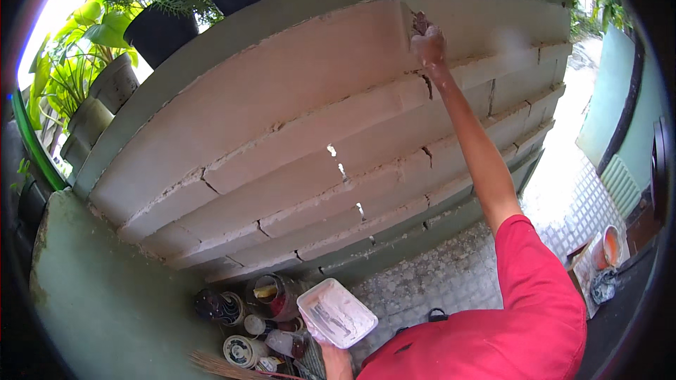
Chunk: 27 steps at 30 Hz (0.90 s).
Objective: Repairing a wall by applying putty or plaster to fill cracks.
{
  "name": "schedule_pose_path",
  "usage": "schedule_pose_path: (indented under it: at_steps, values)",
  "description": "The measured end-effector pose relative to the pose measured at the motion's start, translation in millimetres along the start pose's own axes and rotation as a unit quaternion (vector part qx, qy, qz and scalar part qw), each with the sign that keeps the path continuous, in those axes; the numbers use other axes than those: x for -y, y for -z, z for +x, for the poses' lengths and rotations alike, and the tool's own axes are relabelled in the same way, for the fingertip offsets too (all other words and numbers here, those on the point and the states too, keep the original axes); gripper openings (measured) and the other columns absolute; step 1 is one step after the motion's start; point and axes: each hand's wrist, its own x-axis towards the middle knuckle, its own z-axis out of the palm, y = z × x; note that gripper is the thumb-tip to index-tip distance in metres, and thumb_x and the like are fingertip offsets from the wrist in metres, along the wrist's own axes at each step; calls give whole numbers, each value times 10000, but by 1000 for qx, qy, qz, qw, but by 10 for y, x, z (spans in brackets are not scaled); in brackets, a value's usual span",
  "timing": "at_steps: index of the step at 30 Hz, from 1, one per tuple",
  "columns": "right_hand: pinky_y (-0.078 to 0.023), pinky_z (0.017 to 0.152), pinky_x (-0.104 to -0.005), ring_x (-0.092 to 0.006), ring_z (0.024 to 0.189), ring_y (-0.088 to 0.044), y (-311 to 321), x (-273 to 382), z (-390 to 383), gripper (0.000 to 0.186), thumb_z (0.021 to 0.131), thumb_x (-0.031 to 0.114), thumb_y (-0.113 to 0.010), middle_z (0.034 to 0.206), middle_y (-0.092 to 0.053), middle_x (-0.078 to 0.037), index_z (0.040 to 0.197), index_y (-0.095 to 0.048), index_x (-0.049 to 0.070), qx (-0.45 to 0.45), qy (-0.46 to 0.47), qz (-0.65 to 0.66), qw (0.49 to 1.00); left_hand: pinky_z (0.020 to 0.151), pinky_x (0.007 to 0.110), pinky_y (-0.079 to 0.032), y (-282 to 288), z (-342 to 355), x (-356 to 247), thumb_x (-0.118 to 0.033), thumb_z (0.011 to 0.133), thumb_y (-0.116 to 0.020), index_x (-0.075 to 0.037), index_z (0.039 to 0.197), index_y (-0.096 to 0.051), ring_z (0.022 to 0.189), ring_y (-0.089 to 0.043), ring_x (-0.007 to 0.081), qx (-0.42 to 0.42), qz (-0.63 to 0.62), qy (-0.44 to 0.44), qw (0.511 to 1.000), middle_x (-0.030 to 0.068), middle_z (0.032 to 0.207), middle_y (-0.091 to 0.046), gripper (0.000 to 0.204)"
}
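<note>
Up at the top of the wall, my right hand is closed around a putty knife. Its blade lies against the smooth, pale pinkish upper band of the wall, just under the green ledge. Below that band run stepped rows of blocks with rough edges and dark cracks. Low down, my left hand grips a white rectangular plastic tub from beneath its near edge; the fingers are mostly hidden. Pale pinkish paste coats the inside of the tub, with streaks across its bottom.
Several potted plants line the ledge above. Buckets and containers crowd the lower left corner, beside broom bristles. A green side wall stands at left. Rightward are a tiled floor and an orange-stained bucket.
</note>
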Motion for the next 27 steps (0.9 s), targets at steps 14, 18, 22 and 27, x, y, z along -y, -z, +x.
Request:
schedule_pose_path:
  at_steps: [14, 18, 22, 27]
  values:
    - [-481, 730, -435, -393, 753, -601, -720, 638, -713, 215, 842, 213, -521, 841, -632, -206, 833, -631, 28, -24, 162, -2, 987, 926, 583, -412, 245, 31, -156, -605, 851, -406, -116, 1314, -442, 1138, -499, 383, 31, -41, 0, 999, 133, 1305, -485, 674]
    - [-482, 726, -437, -385, 768, -595, -838, 878, -1015, 245, 847, 243, -511, 880, -628, -219, 895, -620, 30, 44, 228, 18, 973, 907, 590, -424, 241, -27, -193, -612, 842, -416, -115, 1315, -439, 1116, -516, 383, 42, -55, 25, 997, 133, 1295, -493, 686]
    - [-480, 677, -456, -378, 762, -597, -855, 780, -1028, 210, 839, 203, -507, 806, -621, -206, 901, -620, 38, 59, 269, 14, 961, 893, 589, -434, 200, -59, -180, -613, 842, -414, -120, 1314, -440, 1096, -530, 382, 38, -39, 13, 998, 128, 1286, -502, 683]
    - [-489, 586, -413, -380, 736, -602, -412, 376, -406, 234, 790, 128, -541, 791, -617, -178, 984, -610, 18, 26, 110, 0, 994, 907, 586, -424, 237, -139, -120, -616, 843, -408, -123, 1321, -430, 1106, -521, 384, 48, 2, -47, 998, 120, 1300, -491, 687]
